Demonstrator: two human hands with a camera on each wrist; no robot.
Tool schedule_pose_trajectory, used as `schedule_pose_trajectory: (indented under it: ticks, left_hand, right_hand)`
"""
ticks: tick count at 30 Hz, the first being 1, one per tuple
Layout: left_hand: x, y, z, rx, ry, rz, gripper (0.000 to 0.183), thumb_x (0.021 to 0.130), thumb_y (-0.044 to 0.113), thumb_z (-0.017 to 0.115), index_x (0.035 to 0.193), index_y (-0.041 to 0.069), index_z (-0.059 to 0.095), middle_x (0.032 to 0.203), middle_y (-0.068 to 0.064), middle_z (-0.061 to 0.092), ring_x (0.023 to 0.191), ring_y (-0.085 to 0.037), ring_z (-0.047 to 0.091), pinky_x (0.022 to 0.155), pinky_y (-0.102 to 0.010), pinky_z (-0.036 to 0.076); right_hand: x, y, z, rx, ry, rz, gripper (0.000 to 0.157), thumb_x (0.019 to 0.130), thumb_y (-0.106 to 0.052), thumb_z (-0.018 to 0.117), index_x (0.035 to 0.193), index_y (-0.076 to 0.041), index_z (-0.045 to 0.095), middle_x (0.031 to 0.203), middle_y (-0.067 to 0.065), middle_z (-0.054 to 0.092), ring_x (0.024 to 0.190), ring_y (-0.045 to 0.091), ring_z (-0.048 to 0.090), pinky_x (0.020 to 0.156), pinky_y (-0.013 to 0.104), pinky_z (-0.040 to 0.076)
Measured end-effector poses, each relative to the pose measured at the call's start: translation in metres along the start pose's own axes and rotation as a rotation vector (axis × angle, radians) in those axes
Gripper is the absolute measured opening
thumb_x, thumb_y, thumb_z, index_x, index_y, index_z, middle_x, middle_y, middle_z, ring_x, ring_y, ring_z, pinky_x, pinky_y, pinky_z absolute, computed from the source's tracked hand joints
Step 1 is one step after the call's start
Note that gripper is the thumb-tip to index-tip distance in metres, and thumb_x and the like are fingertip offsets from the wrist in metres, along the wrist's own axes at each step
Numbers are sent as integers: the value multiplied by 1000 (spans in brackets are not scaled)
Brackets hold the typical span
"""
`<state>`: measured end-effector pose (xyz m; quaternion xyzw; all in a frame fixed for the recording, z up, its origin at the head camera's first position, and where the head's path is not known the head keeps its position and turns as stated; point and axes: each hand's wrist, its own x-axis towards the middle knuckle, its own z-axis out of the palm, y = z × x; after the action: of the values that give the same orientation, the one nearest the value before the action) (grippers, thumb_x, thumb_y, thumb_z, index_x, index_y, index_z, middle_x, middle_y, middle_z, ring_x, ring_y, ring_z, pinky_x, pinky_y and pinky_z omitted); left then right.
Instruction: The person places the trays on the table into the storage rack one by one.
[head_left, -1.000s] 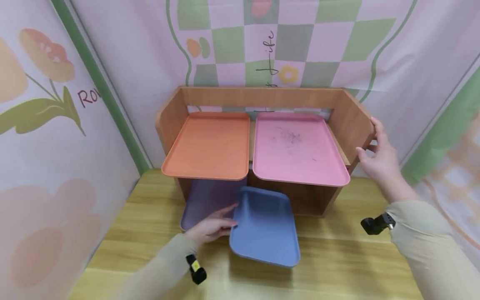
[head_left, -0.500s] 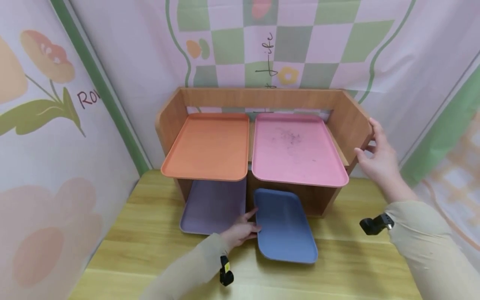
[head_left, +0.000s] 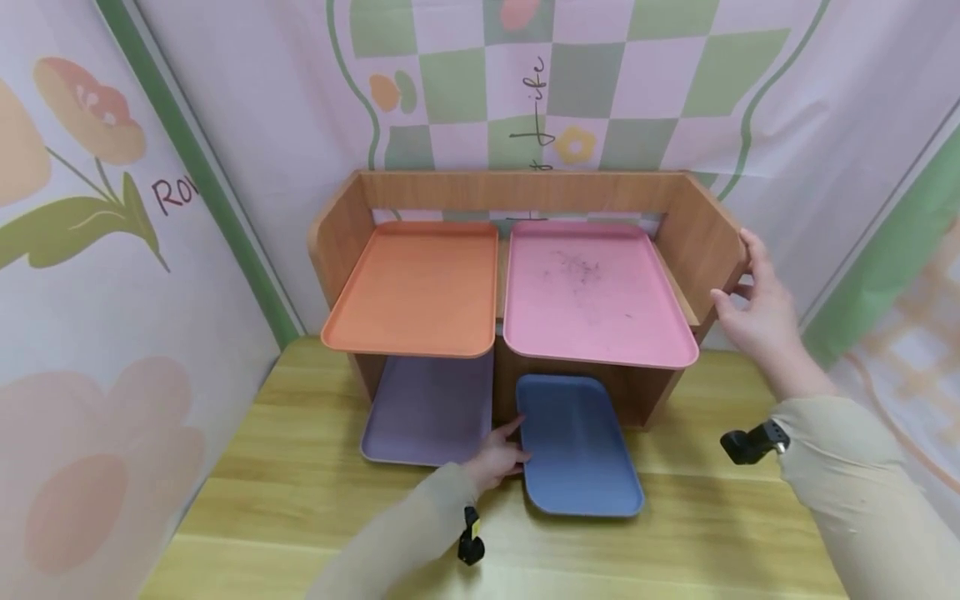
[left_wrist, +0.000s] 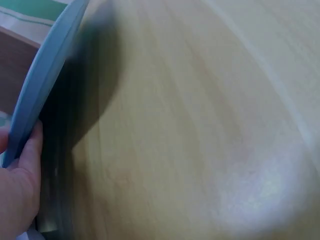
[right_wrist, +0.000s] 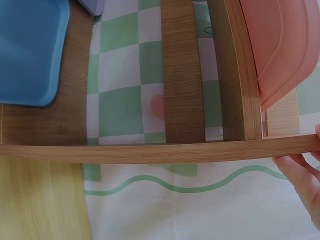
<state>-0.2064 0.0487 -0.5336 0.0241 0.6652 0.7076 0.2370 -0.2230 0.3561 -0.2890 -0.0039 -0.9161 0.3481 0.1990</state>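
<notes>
My left hand pinches the left edge of a blue tray, thumb above and fingers underneath, as the left wrist view shows. The tray is close over the table, its far end at the opening of the shelf's lower right compartment. My right hand grips the right side panel of a wooden two-tier shelf, thumb and fingers at its front edge. On the upper tier lie an orange tray at left and a pink tray with dark marks at right. A purple tray sticks out of the lower left compartment.
The shelf stands at the back of a wood-grain table. Behind it hangs a pale curtain with green checks, and a flower-patterned curtain closes off the left side. Both upper trays overhang the shelf front.
My left hand has moved the blue tray to the right, away from over the purple tray, and straightened it somewhat toward the lower right compartment. The right hand has kept its place.
</notes>
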Motion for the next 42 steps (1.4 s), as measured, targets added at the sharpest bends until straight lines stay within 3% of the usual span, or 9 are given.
schedule_pose_trajectory:
  ticks: [4,9,11,15,19,28,35,38,42]
  left_hand:
    - [0,-7,2,35,11,3,77,83,-16,51,150,12,26,67,0,42,50,-7,31,54,-24,35]
    - [-2,-12,6,50,14,18,84,77,-22,44,151,11,23,76,-4,46,45,-8,23,46,-19,27]
    - [-3,-12,6,42,10,41,85,75,-23,43,151,8,22,87,-13,57,48,-8,32,46,-19,30]
    - [-6,-12,6,47,1,78,84,74,-24,43,150,4,22,116,-33,56,72,-17,52,51,-25,38]
    - [-9,-11,6,63,2,91,84,73,-25,43,149,4,24,127,-38,47,92,-26,56,56,-30,42]
    - [2,-8,6,26,65,71,82,71,-23,39,148,1,27,109,-21,59,58,-14,44,46,-24,33]
    - [17,-6,7,-3,185,59,81,67,-21,39,145,2,36,87,-10,57,56,-12,47,44,-22,38]
    - [18,-6,8,-3,184,68,81,66,-21,39,144,1,35,104,-20,61,63,-14,52,45,-22,41]
    - [12,-4,6,39,145,39,81,72,-21,40,148,6,31,133,-31,45,55,-12,44,44,-23,34]
  right_hand:
    - [0,-1,0,-1,2,5,83,92,-9,52,148,-46,3,142,30,34,112,57,47,78,61,49]
    - [0,-1,0,-11,0,7,82,92,-10,52,149,-44,3,142,30,34,112,56,48,77,60,49]
    - [0,0,0,-11,2,6,81,92,-11,52,150,-42,4,142,30,34,112,57,47,77,61,49]
    - [0,0,0,-14,5,5,81,92,-11,52,150,-41,4,141,30,35,112,57,48,77,61,49]
    - [0,1,0,-17,8,-5,81,93,-11,52,150,-42,4,140,31,36,112,57,48,78,62,48]
    - [1,2,0,-15,22,-14,80,92,-9,54,152,-35,7,138,31,38,110,56,49,70,52,54]
    - [0,1,1,0,6,-4,81,93,-8,51,151,-37,4,139,33,35,111,58,47,79,63,46]
    - [-1,0,2,4,3,3,81,93,-8,51,151,-37,3,138,33,35,112,58,46,81,64,45]
    - [-1,0,1,3,1,6,81,93,-10,51,151,-39,3,139,33,34,112,57,46,81,64,45]
